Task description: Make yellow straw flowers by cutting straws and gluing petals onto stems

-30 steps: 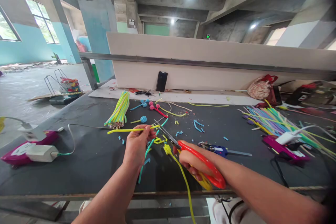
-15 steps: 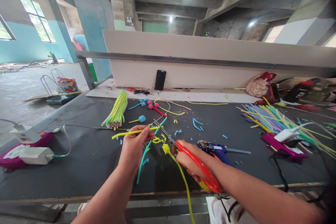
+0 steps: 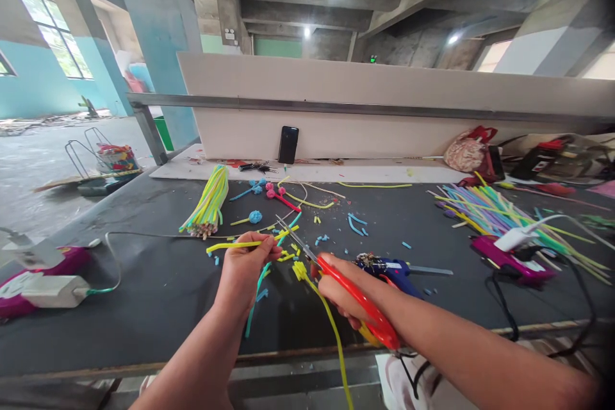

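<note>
My left hand (image 3: 246,267) pinches a yellow pipe cleaner (image 3: 230,245) that lies level above the dark table (image 3: 158,295). My right hand (image 3: 342,291) grips red-handled scissors (image 3: 358,298), whose blades (image 3: 294,240) are parted around the pipe cleaner's right end. From the same hand a long yellow pipe cleaner (image 3: 331,327) hangs over the table's front edge. Short cut pieces in yellow and blue (image 3: 291,256) lie under both hands.
A bundle of yellow-green pipe cleaners (image 3: 207,202) lies back left, and a spread of coloured ones (image 3: 490,214) on the right. A blue glue gun (image 3: 391,267) sits beside my right hand. Magenta glue guns (image 3: 504,256) (image 3: 43,269) lie at both sides. A phone (image 3: 287,145) leans on the white board.
The view has drifted a little up and right. Both hands stay close together, and the scissor blades have closed in on the yellow pipe cleaner's right end.
</note>
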### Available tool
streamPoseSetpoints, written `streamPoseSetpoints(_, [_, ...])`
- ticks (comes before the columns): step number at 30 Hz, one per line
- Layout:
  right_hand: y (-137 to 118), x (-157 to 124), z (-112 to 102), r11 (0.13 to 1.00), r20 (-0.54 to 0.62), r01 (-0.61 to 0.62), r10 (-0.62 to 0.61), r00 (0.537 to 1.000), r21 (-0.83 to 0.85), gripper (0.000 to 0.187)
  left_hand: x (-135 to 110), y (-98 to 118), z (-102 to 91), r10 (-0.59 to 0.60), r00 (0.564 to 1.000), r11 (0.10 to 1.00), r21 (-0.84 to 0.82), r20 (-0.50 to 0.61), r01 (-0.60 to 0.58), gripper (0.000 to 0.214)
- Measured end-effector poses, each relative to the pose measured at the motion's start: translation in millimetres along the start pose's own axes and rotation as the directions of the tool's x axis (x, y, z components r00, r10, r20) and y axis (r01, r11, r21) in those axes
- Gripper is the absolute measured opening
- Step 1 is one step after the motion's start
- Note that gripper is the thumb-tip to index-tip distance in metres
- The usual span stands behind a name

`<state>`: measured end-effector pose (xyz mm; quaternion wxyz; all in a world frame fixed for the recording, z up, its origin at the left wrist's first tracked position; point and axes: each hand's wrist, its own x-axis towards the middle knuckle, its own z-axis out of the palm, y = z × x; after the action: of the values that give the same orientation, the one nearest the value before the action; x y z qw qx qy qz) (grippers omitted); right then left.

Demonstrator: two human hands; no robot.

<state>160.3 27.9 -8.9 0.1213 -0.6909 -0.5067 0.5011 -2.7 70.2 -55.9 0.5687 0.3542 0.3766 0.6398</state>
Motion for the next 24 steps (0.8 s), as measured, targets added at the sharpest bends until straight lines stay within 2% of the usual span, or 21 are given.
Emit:
streamPoseSetpoints(4, [1.6,0.5,0.2,0.996,-0.060,0.024,-0.030,0.998,-0.086,0.022,-0.2,1.0,1.1,-0.005,1.000,1.000,0.008,0.001,0.005,0.026])
streamPoseSetpoints(14, [-1.8,-5.6,1.0,0.985,-0.081,0.034,-0.048,0.996,-0.168,0.018,-2.3,3.8,2.5,-0.008,1.000,1.000,0.015,-0.004,0.009,0.025])
streamPoseSetpoints(20, [-6.2,-6.3,-0.8,0.989,-0.067,0.012,-0.022,0.998,-0.148,0.018,-1.4,2.0,2.2,-0.007,1.000,1.000,0.022,-0.005,0.007,0.026])
streamPoseSetpoints(24, [-6.3,-6.5,-0.5,0.998,-0.054,-0.004,0.001,0.999,-0.057,0.016,-0.2,0.7,1.7,-0.001,1.000,1.000,0.030,0.003,0.000,0.023])
